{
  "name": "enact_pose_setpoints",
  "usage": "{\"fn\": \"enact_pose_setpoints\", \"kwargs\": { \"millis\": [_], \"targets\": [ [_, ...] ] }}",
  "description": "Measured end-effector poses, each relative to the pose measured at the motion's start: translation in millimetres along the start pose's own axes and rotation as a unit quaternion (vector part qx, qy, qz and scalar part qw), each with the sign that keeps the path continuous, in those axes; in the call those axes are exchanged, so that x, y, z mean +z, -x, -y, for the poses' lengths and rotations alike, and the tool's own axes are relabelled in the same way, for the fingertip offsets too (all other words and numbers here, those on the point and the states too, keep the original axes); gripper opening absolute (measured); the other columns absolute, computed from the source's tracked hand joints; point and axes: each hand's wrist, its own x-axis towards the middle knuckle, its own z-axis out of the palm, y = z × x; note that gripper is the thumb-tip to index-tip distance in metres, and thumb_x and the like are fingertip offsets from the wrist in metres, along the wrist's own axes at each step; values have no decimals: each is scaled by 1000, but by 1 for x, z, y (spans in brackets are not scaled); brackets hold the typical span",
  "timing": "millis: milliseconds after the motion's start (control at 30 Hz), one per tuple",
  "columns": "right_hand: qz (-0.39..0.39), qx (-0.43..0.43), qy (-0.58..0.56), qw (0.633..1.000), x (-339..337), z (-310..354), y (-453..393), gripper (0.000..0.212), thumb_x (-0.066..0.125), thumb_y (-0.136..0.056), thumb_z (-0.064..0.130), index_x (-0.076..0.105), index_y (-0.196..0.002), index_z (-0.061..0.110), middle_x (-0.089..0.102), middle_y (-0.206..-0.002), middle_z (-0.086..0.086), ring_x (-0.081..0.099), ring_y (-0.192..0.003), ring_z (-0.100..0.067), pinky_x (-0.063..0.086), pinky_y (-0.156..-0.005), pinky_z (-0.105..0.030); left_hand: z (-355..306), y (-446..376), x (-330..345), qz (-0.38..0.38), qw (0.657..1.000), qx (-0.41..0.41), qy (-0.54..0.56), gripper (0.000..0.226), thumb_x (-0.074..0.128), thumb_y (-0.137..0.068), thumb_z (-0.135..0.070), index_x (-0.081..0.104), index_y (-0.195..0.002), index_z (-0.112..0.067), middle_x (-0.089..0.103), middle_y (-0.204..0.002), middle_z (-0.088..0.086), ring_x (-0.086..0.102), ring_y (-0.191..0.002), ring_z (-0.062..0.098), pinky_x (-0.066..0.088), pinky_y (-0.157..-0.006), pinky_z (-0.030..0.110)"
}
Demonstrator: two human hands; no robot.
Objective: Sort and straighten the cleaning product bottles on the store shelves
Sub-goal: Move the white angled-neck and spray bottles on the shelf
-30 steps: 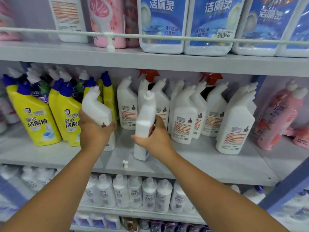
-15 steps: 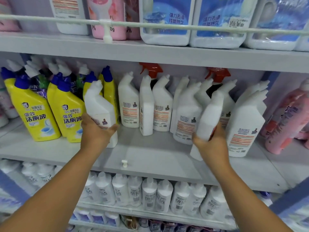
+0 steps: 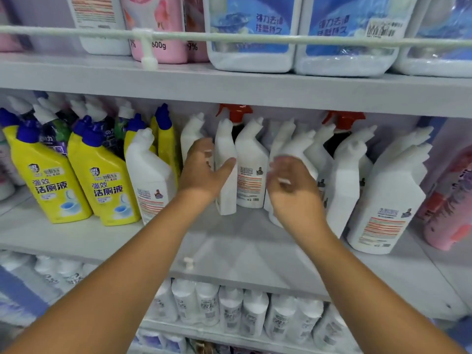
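Narrow white bottle upright mid-shelf, back from the front edge. Left hand open, thumb against its side, gripping nothing. Right hand blurred, fingers loosely spread, empty, before the white bottles at right. Yellow bottles crowding the left end; pink bottle at the far right.

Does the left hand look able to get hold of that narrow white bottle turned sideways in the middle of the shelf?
Probably yes. The left hand is already at the narrow white bottle, thumb across its front, and the shelf before it is bare. Whether the fingers are around it cannot be told.
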Motion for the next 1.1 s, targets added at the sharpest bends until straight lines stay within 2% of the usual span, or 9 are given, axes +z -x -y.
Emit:
{"fn": "enact_pose_setpoints", "kwargs": {
  "millis": [67, 200, 333, 467, 567, 667, 900, 1000, 1100],
  "targets": [
    [22, -6, 57, 998, 19, 9, -37, 34, 58, -96, 12, 56, -130, 13, 60, -120, 4, 59, -105, -10, 40, -80, 0, -6, -25, 2, 48, 998, 31, -34, 58, 74, -91, -34, 46, -140, -22, 55, -133, -4, 52, -117, 9, 42, -101, 25],
    [38, 17, 108, 993, 51, 10, -78, 40, 51, -99, 14, 46, -138, 11, 57, -120, 1, 56, -108, -10, 40, -79, -5, -5, -67, 9, 130, 987, 42, -88, 46, 63, -98, -24, 49, -141, -14, 58, -129, 3, 55, -120, 17, 31, -92, 14],
    [24, 83, 193, 977, 75, 4, -91, 52, 56, -96, 19, 38, -144, 9, 53, -135, -13, 55, -121, -29, 47, -100, -38, -6, -62, 1, 145, 987, 49, -54, 28, 51, -105, -23, 61, -128, -12, 64, -120, 1, 59, -117, 17, 35, -94, 17],
    [15, 64, 205, 977, 81, 3, -92, 40, 61, -92, 25, 53, -129, 14, 60, -126, -8, 59, -116, -24, 49, -98, -34, -1, -23, -11, 78, 994, 42, -65, 39, 57, -101, -39, 53, -135, -19, 52, -131, 4, 53, -118, 18, 33, -92, 20],
    [72, 51, 218, 972, 80, 4, -85, 12, 59, -92, 34, 55, -104, 34, 64, -92, 17, 63, -84, 4, 46, -72, -11, 6, 1, -24, 32, 998, 32, -32, 42, 56, -101, -45, 52, -134, -21, 60, -124, 2, 57, -114, 21, 37, -86, 24],
    [95, 78, 195, 973, 77, 7, -74, 42, 68, -89, 37, 50, -127, 35, 53, -88, 24, 56, -80, -3, 39, -63, -12, 9, 27, -40, 10, 995, 91, -40, 37, 51, -100, -52, 50, -128, -29, 62, -115, -5, 59, -103, 17, 44, -82, 28],
    [7, 108, 211, 972, 32, 26, -28, 32, 69, -93, 37, 56, -116, 19, 62, -94, 8, 64, -97, -22, 58, -85, -46, 16, 29, -70, -137, 954, 165, -208, 49, 50, -96, -57, 67, -110, -13, 72, -87, 8, 67, -73, 34, 43, -56, 30],
    [-23, 112, 214, 970, 2, 29, -16, 18, 70, -93, 37, 54, -92, 27, 63, -86, 13, 65, -86, -18, 58, -75, -41, 21, 22, -76, -167, 943, 181, -224, 38, 58, -97, -49, 71, -109, -15, 72, -91, 6, 65, -78, 29, 34, -57, 28],
    [-40, 137, 194, 971, -17, 24, -7, 16, 71, -93, 35, 57, -93, 27, 67, -88, 10, 66, -86, -13, 60, -78, -45, 27, 13, -78, -148, 961, 141, -188, 38, 56, -99, -46, 69, -119, -17, 70, -103, 9, 62, -98, 29, 45, -70, 37]
  ]
}}
